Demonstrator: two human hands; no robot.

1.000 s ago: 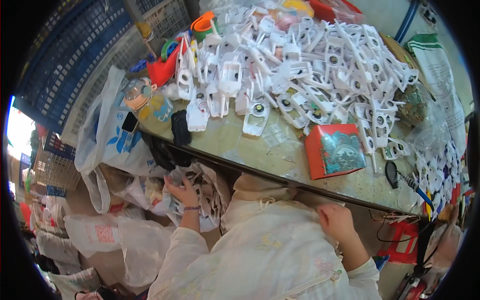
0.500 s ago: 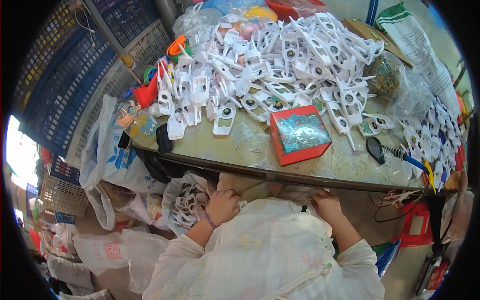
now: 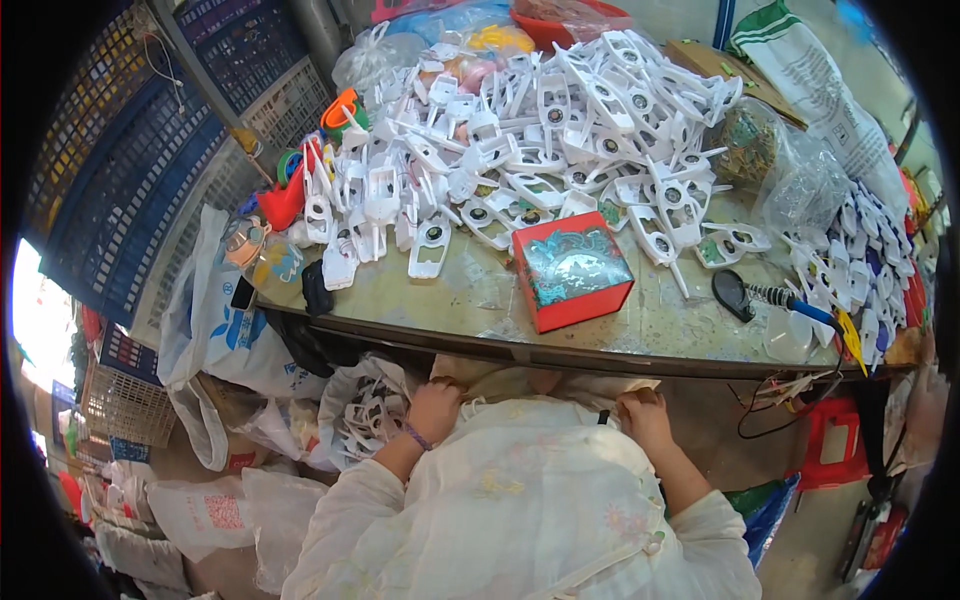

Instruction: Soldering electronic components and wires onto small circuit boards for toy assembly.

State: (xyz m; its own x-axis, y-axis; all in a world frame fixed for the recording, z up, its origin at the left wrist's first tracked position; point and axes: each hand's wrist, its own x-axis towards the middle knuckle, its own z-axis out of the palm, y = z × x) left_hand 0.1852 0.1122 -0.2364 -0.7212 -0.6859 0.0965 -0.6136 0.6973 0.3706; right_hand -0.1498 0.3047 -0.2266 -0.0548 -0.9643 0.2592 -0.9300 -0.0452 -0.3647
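Note:
Both hands are low, at the near side of the workbench, over my lap. My left hand [image 3: 435, 410], with a purple band at the wrist, has its fingers curled at the edge of a pale cloth [image 3: 490, 380]; the fingertips are partly hidden. My right hand [image 3: 643, 415] is closed on the cloth's other side, which stretches under the table edge. On the bench beyond stands a red box [image 3: 572, 272] with a teal and silver patterned top. Behind it lies a large heap of white plastic housings [image 3: 600, 110], several with round dark parts set in them.
A soldering iron [image 3: 820, 315] with a coiled holder lies at the bench's right. A bag of white parts [image 3: 368, 410] stands beside my left hand. Blue crates [image 3: 130, 200] rise at left. A red stool [image 3: 835, 440] is at lower right, and a woven sack [image 3: 820, 100] at far right.
My right hand has moved slightly inward and its fingers are now curled on the cloth, which is raised there. The whole view has shifted a little; the bench things stay put.

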